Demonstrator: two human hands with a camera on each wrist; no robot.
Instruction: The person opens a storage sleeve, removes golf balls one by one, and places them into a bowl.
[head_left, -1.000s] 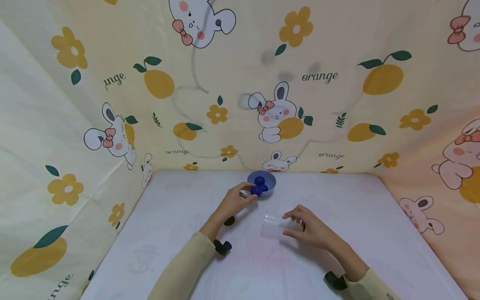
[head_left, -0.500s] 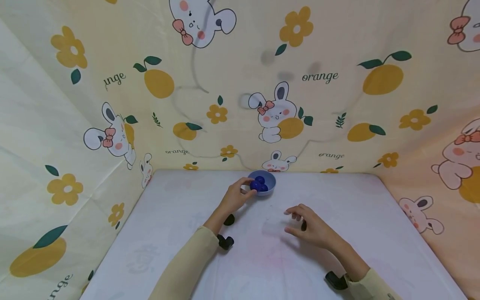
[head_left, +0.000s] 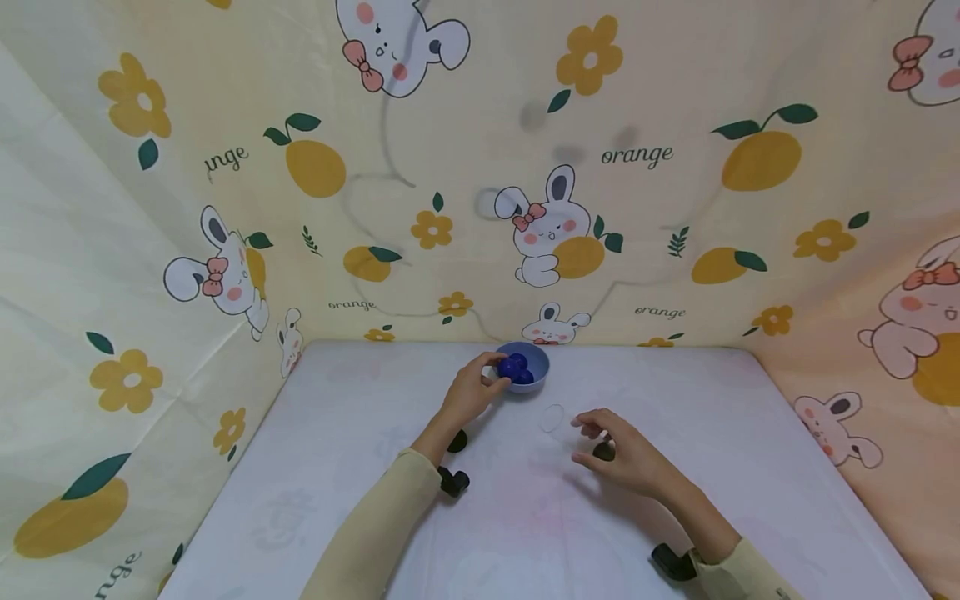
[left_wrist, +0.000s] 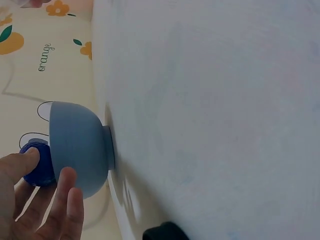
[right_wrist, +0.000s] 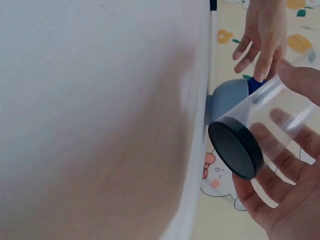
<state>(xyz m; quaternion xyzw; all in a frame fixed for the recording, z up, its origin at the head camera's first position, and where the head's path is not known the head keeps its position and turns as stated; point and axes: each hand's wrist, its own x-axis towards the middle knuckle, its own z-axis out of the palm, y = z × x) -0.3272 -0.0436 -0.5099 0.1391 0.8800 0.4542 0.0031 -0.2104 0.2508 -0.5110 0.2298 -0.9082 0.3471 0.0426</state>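
Observation:
A dark blue ball (left_wrist: 40,167) is pinched between the thumb and fingers of my left hand (head_left: 468,395), at the near left rim of a light blue bowl (left_wrist: 77,145). Two more blue balls (head_left: 522,377) lie in the bowl. My right hand (head_left: 632,454) grips a clear plastic tube (right_wrist: 272,107) with a black base (right_wrist: 236,147). The tube is tilted above the table, its open rim toward the bowl and its base near the palm. In the head view the clear wall is barely visible, and I see nothing inside it.
The white table (head_left: 480,533) reaches to a printed cloth backdrop (head_left: 465,167) just behind the bowl. Cloth walls also rise on the left and right. A black wrist device (head_left: 452,481) sits at the left cuff, another black device (head_left: 672,562) at the right.
My left hand has moved slightly up and away with the ball, closer over the bowl. The tube in my right hand has tilted, so its open rim now points more toward the bowl.

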